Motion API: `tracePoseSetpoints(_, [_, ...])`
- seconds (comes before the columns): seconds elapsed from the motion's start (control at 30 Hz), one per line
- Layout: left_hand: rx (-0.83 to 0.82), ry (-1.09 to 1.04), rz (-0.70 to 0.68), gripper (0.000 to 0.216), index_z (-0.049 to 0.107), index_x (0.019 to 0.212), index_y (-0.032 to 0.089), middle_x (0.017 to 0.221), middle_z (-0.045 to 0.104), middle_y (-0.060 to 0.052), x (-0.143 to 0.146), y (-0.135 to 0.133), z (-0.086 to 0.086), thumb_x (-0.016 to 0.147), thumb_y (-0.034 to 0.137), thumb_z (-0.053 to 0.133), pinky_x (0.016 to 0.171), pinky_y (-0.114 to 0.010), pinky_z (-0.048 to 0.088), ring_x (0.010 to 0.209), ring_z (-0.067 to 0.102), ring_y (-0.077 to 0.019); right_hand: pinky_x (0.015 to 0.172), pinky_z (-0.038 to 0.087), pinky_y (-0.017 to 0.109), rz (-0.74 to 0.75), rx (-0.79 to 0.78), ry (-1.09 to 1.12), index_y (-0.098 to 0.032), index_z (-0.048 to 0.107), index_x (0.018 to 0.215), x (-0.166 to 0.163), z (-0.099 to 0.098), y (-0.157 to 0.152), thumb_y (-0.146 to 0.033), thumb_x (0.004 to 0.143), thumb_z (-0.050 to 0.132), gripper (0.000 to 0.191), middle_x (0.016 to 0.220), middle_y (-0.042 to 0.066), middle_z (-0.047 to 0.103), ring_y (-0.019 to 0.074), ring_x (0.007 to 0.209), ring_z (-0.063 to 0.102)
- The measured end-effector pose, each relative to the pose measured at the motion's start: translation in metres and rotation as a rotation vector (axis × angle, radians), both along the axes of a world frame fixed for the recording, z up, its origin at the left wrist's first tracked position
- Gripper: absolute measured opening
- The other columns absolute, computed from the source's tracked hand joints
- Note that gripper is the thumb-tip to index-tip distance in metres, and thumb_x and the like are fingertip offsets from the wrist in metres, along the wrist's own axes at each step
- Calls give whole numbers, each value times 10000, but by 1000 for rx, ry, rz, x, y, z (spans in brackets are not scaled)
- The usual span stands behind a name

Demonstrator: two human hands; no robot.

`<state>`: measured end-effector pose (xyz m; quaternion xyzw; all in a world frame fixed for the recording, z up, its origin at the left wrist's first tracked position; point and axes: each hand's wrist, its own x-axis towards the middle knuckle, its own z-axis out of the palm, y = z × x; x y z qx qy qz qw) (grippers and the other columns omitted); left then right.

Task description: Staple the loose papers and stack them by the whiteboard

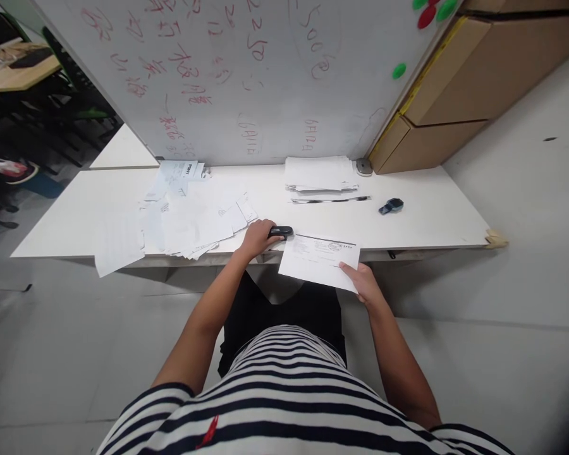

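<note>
My left hand (260, 237) is closed around a black stapler (281, 232) close to the table's front edge. The stapler's front end is right beside the upper left corner of a white printed sheet (317, 258); whether its jaws take in the corner I cannot tell. In my right hand (364, 281) the sheet's lower right side is pinched, thumb on top and the other fingers underneath. A round stamp mark and lines of print show on it. It tilts over the table edge above my lap. Whether it is one sheet or several together cannot be made out.
Loose papers (194, 218) spread over the white table (398, 230) at left, one overhanging the front edge. A paper stack (320, 172) lies at the back, with a thin dark strip (332, 200) before it. A dark blue object (391, 205) lies right. Behind rise a whiteboard (275, 82) and cardboard boxes (455, 82).
</note>
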<state>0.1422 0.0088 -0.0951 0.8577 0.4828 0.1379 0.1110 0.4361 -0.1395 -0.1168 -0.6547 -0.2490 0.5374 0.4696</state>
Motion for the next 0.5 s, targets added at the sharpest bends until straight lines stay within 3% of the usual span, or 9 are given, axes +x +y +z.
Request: tracePoseSetpoints(0.5, [-35, 1, -72, 376, 576, 1042, 210, 1012, 619, -80, -2, -1, 2, 841, 526, 541, 816, -373, 382, 934, 532, -259, 668, 586, 319, 109, 27, -71, -138, 699, 941, -8, -2, 15, -360, 693, 759, 338, 956, 102, 737, 248, 802, 708])
